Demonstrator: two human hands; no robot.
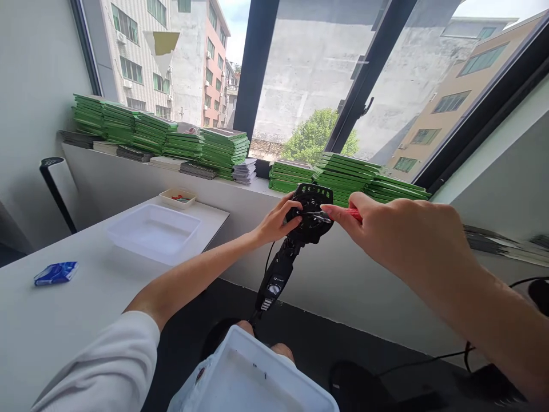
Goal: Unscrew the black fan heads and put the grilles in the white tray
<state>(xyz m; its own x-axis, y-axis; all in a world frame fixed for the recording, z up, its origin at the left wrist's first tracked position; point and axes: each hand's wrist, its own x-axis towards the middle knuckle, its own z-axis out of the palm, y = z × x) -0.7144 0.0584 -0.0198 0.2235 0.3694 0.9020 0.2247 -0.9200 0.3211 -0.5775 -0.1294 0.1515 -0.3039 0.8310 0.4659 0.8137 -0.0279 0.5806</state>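
A black electric fan (278,274) without its blades leans away from me, with a knob and several buttons on its stem. My left hand (278,220) is closed at the left side of the open fan head (315,233), thumb and forefinger bent near its centre. Any small part between those fingertips is too small to make out. My right hand (398,229) is closed around red-handled pliers (322,217). Their metal end points left across the fan head, close to my left fingertips. My right fingers hide most of the handles.
A white tray (257,380) with small dark bits rests on my lap. On the white table (103,309) are a clear bin (118,239), a small box (191,196) of coloured parts and a blue packet (55,273). Green stacks (225,149) line the windowsill. Cables (429,360) cross the floor.
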